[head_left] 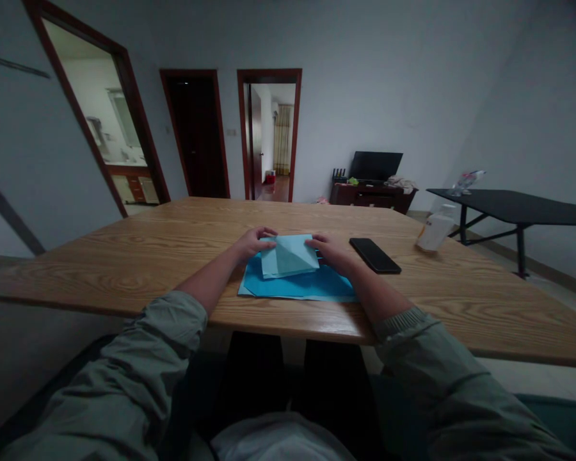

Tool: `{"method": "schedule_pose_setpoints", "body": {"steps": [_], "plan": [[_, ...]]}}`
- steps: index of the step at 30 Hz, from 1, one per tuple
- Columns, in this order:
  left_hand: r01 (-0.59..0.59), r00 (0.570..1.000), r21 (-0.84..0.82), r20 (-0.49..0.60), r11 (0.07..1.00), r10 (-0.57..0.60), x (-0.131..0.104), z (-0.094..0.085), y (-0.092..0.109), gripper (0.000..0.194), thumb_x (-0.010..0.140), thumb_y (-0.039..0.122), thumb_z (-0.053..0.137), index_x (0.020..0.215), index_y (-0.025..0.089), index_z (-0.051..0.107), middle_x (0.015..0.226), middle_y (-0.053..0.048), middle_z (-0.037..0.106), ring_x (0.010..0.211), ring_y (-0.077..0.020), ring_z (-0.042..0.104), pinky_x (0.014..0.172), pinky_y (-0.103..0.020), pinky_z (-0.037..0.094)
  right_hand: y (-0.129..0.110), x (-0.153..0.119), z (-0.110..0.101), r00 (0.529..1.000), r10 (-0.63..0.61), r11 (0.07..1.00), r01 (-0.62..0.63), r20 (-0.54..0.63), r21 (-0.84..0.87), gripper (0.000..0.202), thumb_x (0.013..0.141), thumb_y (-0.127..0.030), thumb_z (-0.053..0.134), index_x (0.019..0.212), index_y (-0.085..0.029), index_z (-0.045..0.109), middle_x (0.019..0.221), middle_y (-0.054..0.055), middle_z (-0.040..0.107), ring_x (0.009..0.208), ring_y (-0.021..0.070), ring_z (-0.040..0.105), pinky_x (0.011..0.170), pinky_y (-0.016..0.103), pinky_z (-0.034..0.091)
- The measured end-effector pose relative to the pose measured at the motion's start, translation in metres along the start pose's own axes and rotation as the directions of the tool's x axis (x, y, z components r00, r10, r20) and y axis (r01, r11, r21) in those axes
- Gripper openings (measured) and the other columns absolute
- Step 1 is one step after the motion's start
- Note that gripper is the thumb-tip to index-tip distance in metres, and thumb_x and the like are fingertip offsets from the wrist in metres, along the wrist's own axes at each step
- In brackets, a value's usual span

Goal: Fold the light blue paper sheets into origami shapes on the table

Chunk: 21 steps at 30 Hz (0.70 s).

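A folded light blue paper (289, 257) with crease lines is held between both hands, tilted a little above larger blue sheets (288, 287) on the wooden table. My left hand (255, 244) grips its upper left edge, thumb on top. On the upper right corner, my right hand (333, 252) pinches the same paper with its thumb on top and its other fingers partly behind. The larger sheets, brighter blue over pale blue, lie flat near the table's front edge.
To the right of my right hand a black phone (375, 255) lies on the wooden table (173, 243). Farther right stands a whitish plastic container (436, 229). A black table (523, 206) is beyond at the right. A TV (376, 166) on a dark cabinet and doorways line the back wall.
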State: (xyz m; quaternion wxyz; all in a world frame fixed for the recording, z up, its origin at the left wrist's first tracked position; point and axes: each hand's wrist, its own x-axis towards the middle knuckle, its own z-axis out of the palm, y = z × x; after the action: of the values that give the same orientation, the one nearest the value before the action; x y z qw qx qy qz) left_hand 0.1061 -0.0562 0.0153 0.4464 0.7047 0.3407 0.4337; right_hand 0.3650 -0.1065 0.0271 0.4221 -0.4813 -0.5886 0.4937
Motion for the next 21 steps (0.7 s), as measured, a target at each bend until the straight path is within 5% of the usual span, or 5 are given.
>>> {"method": "schedule_pose_setpoints", "body": {"steps": [6,12,16,21], "plan": [[0.026,0.999,-0.036,0.035,0.999,-0.025,-0.002,0.001,0.004,0.052,0.059,0.031,0.077,0.106,0.016,0.06,0.097,-0.006,0.065,0.075,-0.0142,0.061,0.067,-0.026,0.048,0.001,0.001,0.0,0.99,-0.142,0.989,0.142,-0.003,-0.029,0.028,0.07,-0.039,0.068,0.086,-0.018,0.058,0.073,-0.001,0.056,0.064,0.0113,0.051,0.057,0.022,0.041],[0.044,0.998,0.105,0.035,0.993,-0.048,-0.004,0.007,0.019,0.045,0.062,0.039,0.075,0.097,0.012,0.064,0.081,-0.005,0.065,0.066,-0.0135,0.059,0.058,-0.024,0.045,-0.001,0.004,-0.002,0.991,-0.102,0.992,0.095,-0.092,-0.08,0.024,0.073,-0.042,0.061,0.082,-0.019,0.058,0.072,0.0,0.057,0.065,0.0142,0.052,0.055,0.023,0.039],[-0.002,0.998,0.184,0.067,0.983,-0.01,-0.003,0.016,0.036,0.043,0.063,0.039,0.074,0.097,0.013,0.066,0.081,-0.005,0.066,0.066,-0.0137,0.059,0.056,-0.024,0.046,0.001,0.008,-0.005,0.95,-0.21,0.953,0.146,-0.231,-0.265,0.036,0.078,-0.053,0.053,0.074,-0.018,0.059,0.069,0.001,0.057,0.065,0.0148,0.049,0.056,0.024,0.034],[0.051,0.983,0.267,0.158,0.962,-0.096,0.005,0.017,0.053,0.039,0.063,0.034,0.075,0.095,0.013,0.065,0.072,-0.004,0.065,0.057,-0.0135,0.057,0.051,-0.025,0.045,0.001,0.008,-0.01,0.923,-0.307,0.87,0.174,-0.231,-0.461,0.044,0.082,-0.056,0.044,0.063,-0.017,0.053,0.058,-0.002,0.047,0.057,0.013,0.042,0.051,0.024,0.026]]}}
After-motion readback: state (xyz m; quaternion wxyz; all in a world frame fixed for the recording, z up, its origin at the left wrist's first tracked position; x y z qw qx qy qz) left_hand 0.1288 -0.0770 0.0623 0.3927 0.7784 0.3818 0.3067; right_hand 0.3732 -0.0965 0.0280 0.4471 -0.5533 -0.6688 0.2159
